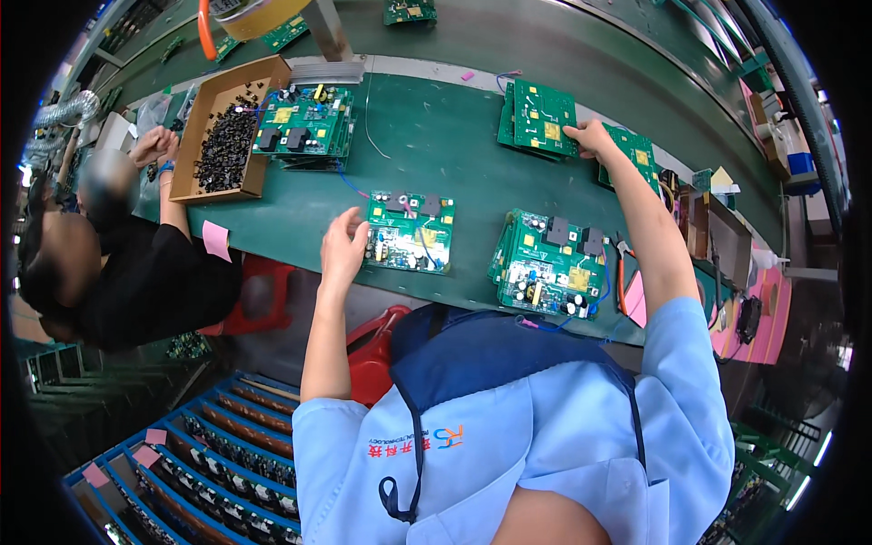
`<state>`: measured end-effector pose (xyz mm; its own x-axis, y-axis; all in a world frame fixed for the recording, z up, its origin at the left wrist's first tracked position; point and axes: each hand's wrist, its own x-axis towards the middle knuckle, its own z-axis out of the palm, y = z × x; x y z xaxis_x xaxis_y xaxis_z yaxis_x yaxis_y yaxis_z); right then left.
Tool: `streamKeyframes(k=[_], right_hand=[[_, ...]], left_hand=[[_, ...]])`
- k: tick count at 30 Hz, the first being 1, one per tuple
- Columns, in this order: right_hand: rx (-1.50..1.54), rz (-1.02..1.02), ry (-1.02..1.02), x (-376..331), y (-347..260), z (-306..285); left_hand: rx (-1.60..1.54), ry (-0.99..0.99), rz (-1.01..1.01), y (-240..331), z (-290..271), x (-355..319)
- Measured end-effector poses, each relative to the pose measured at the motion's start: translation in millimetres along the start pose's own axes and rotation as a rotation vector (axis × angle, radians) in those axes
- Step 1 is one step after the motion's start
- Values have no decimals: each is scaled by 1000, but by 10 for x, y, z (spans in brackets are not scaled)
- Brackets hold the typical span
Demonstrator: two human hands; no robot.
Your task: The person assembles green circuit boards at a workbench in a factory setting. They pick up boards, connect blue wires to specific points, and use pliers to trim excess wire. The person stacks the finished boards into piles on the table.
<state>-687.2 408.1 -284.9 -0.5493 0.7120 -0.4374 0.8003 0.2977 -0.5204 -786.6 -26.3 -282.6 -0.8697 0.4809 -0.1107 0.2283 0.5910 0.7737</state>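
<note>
Left hand [342, 247] rests open, fingers spread, against the left edge of a green populated circuit board [410, 232] lying on the green bench [436, 145]. Right hand [592, 139], reaching far, pinches the edge of a stacked bare green board [541, 118].

On the counter [436, 136], one circuit board [409, 232] lies just right of the left hand [343, 247], with a stacked board [547, 265] further right. Behind them, the right hand [592, 138] touches a board pile [538, 118]. At far left, a cardboard box [222, 127] holds small parts, with another board stack [304, 120] beside it.
</note>
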Motion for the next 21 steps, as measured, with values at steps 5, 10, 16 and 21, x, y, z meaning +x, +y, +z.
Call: streamKeyframes(k=[5,10,16,21], right_hand=[[288,86,-54,-30,46,28],[528,90,-202,-33,63,-36],[800,81,-245,-35,-24,-75],[1021,-64,-312,3,-29,-65]], left_hand=[[152,194,350,168,90,-52],[320,51,581,389,186,-59],[268,112,502,392,57,-72],[49,164,408,457,-62,-76]])
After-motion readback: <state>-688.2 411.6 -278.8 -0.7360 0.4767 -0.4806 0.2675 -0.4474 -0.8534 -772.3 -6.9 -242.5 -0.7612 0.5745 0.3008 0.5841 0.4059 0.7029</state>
